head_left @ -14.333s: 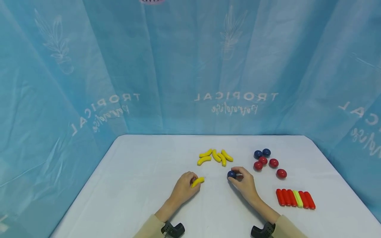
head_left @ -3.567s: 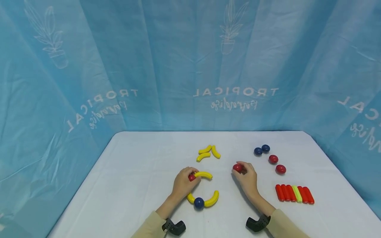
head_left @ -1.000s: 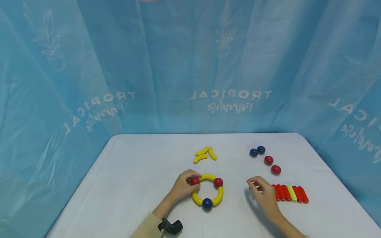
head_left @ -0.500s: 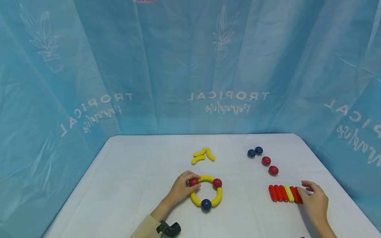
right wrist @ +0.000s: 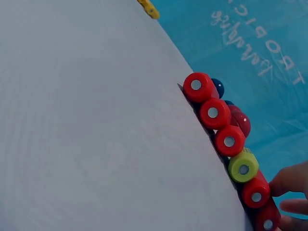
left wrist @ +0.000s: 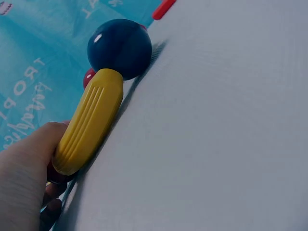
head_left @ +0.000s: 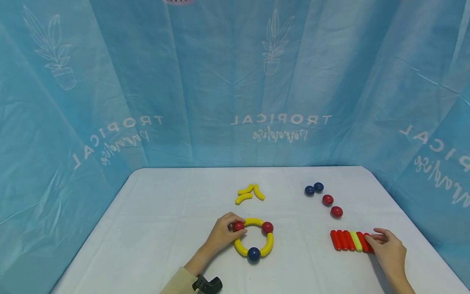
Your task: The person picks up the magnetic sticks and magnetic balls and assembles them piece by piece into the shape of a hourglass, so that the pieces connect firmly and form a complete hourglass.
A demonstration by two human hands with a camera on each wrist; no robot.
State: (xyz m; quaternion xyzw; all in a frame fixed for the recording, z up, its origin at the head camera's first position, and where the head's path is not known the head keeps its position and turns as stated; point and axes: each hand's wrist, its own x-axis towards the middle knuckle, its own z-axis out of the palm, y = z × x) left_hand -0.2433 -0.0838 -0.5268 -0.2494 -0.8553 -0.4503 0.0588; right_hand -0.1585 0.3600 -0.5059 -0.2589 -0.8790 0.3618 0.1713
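Note:
A ring of three yellow curved rods [head_left: 269, 245], two red balls [head_left: 267, 227] and one blue ball [head_left: 253, 255] lies on the white table. At its upper left, my left hand [head_left: 222, 232] holds a red ball between thumb and fingers. The left wrist view shows a ribbed yellow curved rod [left wrist: 89, 122] joined to the blue ball [left wrist: 119, 48]. My right hand [head_left: 391, 252] is at the right end of a row of straight red rods [head_left: 338, 240], thumb and fingers on the end red rod [right wrist: 267, 216]. One yellow-green rod [head_left: 355, 241] sits within that row.
Three loose yellow curved rods [head_left: 244, 198] lie beyond the ring. At the back right are two blue balls [head_left: 309, 190] and two red balls [head_left: 336, 212]. A blue printed curtain [head_left: 227, 81] hangs behind the table [head_left: 165, 212].
Earlier, the ring was assembled from rods and balls taken from the back groups. Over the last second my right hand has moved right to the red rods; my left hand stays on its ball.

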